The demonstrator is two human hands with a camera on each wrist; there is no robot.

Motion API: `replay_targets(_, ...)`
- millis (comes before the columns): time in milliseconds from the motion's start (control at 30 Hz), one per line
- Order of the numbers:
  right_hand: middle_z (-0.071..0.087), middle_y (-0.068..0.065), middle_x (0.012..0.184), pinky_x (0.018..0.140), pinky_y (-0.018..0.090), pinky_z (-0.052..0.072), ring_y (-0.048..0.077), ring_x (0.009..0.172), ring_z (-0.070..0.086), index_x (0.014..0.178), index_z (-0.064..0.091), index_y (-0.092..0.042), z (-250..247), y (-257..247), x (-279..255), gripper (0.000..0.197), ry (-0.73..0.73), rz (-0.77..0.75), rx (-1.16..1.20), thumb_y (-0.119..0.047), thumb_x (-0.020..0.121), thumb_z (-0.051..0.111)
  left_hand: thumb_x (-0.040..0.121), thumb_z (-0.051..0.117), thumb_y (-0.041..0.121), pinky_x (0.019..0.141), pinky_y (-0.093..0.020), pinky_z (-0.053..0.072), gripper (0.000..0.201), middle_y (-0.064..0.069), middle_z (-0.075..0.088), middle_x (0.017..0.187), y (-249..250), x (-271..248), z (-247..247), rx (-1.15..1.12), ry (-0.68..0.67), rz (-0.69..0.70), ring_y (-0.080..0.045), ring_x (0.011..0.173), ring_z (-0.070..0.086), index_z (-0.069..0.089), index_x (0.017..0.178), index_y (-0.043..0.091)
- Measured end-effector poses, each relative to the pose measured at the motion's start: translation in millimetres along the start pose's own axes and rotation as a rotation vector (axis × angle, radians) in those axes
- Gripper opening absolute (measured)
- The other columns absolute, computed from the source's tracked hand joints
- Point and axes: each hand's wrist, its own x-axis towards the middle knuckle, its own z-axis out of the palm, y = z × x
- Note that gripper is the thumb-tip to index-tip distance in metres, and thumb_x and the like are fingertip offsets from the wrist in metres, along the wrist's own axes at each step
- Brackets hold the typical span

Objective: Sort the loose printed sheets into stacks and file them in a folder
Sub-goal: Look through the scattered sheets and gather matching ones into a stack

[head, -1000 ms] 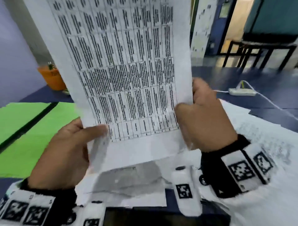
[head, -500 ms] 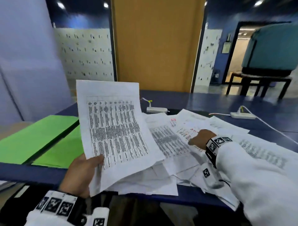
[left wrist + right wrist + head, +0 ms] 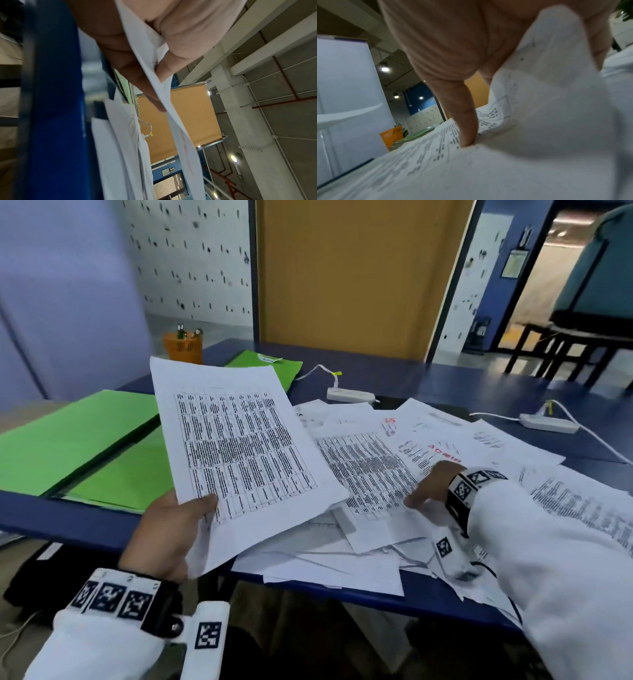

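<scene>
My left hand (image 3: 191,508) pinches the lower left corner of a printed table sheet (image 3: 239,446), thumb on top, and holds it tilted above the table's near edge. In the left wrist view the left hand (image 3: 161,73) has more than one sheet (image 3: 181,135) between thumb and fingers. A loose pile of printed sheets (image 3: 370,563) covers the blue table (image 3: 479,385). My right hand (image 3: 424,494) lies on this pile. Its thumb (image 3: 467,121) presses a table sheet (image 3: 539,108) that curls up over the fingers, so the sheet is pinched. An open green folder (image 3: 68,440) lies at the left.
A second green folder (image 3: 267,368) and an orange pen cup (image 3: 183,347) stand at the back left. Two white power strips (image 3: 349,395) (image 3: 548,422) with cables lie behind the pile. Some sheets hang over the table's near edge.
A second ago both hands held the table sheet up close. The right hand let go and came down onto the pile; the left hand lowered the sheet to the left.
</scene>
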Motion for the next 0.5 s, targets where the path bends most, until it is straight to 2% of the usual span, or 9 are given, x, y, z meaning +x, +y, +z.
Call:
replay_targets(67, 0.063, 0.000, 0.119, 0.088, 0.026, 0.045, 0.024, 0.112, 0.059, 0.104, 0.072, -0.020, -6.1, 4.9, 0.1, 0.033, 0.046, 0.014, 0.050, -0.048, 0.088, 0.064, 0.097, 0.062, 0.001, 0.100, -0.050, 0.051, 0.018, -0.016, 0.075, 0.110, 3.1, -0.4, 8.5, -0.005, -0.014, 0.008, -0.033, 0.101, 0.070, 0.071, 0.112, 0.006)
replay_targets(100, 0.063, 0.005, 0.126, 0.089, 0.026, 0.044, 0.025, 0.117, 0.057, 0.108, 0.070, -0.017, -9.0, 4.8, -3.6, 0.030, 0.058, 0.023, 0.077, -0.039, 0.090, 0.064, 0.097, 0.062, 0.001, 0.100, -0.050, 0.050, 0.017, -0.014, 0.076, 0.108, 5.6, -1.7, 12.2, -0.006, -0.030, 0.018, -0.033, 0.100, 0.070, 0.072, 0.109, 0.008)
replay_targets(167, 0.056, 0.011, 0.138, 0.095, 0.025, 0.039, 0.025, 0.126, 0.050, 0.126, 0.062, -0.010, -20.3, 12.0, -4.0, 0.038, 0.155, 0.004, 0.195, -0.026, 0.092, 0.061, 0.098, 0.063, 0.002, 0.101, -0.051, 0.051, 0.015, -0.014, 0.077, 0.105, 11.0, -2.5, 19.1, 0.015, -0.038, 0.022, -0.033, 0.100, 0.071, 0.072, 0.106, 0.009)
replay_targets(200, 0.057, 0.011, 0.136, 0.092, 0.025, 0.040, 0.025, 0.122, 0.053, 0.127, 0.061, -0.008, -30.6, 18.0, -6.1, 0.039, 0.209, 0.001, 0.328, -0.021, 0.090, 0.063, 0.098, 0.063, 0.003, 0.099, -0.050, 0.052, 0.013, -0.014, 0.077, 0.105, 16.0, -1.5, 21.9, 0.033, -0.038, 0.028, -0.033, 0.100, 0.071, 0.072, 0.106, 0.008)
replay_targets(300, 0.071, 0.004, 0.103, 0.062, 0.024, 0.045, 0.016, 0.079, 0.065, 0.110, 0.065, -0.016, -55.2, 39.6, -27.4, 0.025, 0.411, -0.054, 0.713, -0.012, 0.086, 0.066, 0.099, 0.061, 0.002, 0.080, -0.032, 0.051, 0.013, -0.011, 0.076, 0.098, 30.8, -3.7, 30.1, 0.077, -0.063, 0.057, -0.027, 0.093, 0.070, 0.071, 0.106, 0.005)
replay_targets(367, 0.073, 0.001, 0.096, 0.053, 0.023, 0.047, 0.011, 0.066, 0.066, 0.107, 0.063, -0.018, -69.7, 50.2, -44.2, 0.022, 0.507, -0.112, 1.033, -0.006, 0.089, 0.064, 0.099, 0.061, 0.003, 0.068, -0.027, 0.045, 0.010, -0.005, 0.073, 0.090, 40.6, -7.7, 37.2, 0.119, -0.066, 0.088, -0.021, 0.083, 0.066, 0.070, 0.102, 0.005)
replay_targets(400, 0.073, 0.002, 0.098, 0.052, 0.023, 0.052, 0.010, 0.063, 0.069, 0.106, 0.062, -0.019, -75.9, 51.3, -55.0, 0.022, 0.526, -0.150, 1.219, -0.003, 0.091, 0.063, 0.099, 0.061, 0.003, 0.068, -0.028, 0.046, 0.010, -0.005, 0.073, 0.089, 42.6, -9.6, 40.7, 0.136, -0.069, 0.097, -0.021, 0.082, 0.066, 0.070, 0.101, 0.005)
replay_targets(433, 0.074, 0.002, 0.098, 0.052, 0.024, 0.056, 0.009, 0.063, 0.070, 0.104, 0.061, -0.020, -80.5, 53.8, -61.0, 0.023, 0.526, -0.200, 1.394, -0.001, 0.092, 0.061, 0.099, 0.061, 0.003, 0.076, -0.031, 0.051, 0.010, -0.009, 0.075, 0.091, 43.2, -10.3, 44.9, 0.125, -0.085, 0.096, -0.025, 0.086, 0.069, 0.071, 0.102, 0.004)
replay_targets(500, 0.076, 0.001, 0.094, 0.058, 0.027, 0.061, 0.009, 0.069, 0.073, 0.098, 0.060, -0.023, -82.9, 53.5, -70.1, 0.026, 0.491, -0.287, 1.648, 0.002, 0.092, 0.059, 0.099, 0.058, -0.002, 0.100, -0.048, 0.052, 0.016, -0.018, 0.077, 0.102, 38.9, -11.7, 56.8, 0.050, -0.138, 0.059, -0.035, 0.102, 0.072, 0.071, 0.108, 0.002)
